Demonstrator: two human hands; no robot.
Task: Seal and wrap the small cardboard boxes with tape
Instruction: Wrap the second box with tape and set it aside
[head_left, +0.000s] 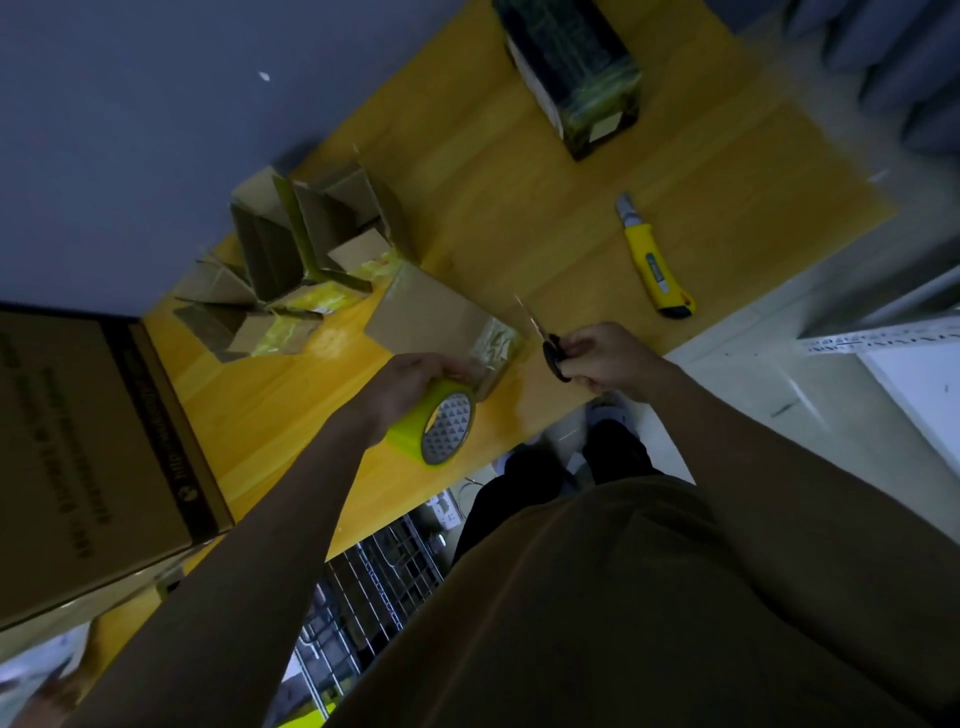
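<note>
Our left hand (410, 384) grips the yellow-green tape roll (434, 423), touching the small cardboard box (431, 317) at table (519, 208) centre. At three o'clock of it, our right hand (605, 361) clasps black scissors (553, 353); a yellow utility knife (652, 260) lies at one o'clock.

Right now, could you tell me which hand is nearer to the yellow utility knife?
The right hand, holding scissors, lies just below-left of the yellow utility knife. The left hand, gripping the tape roll, is farther away.
</note>
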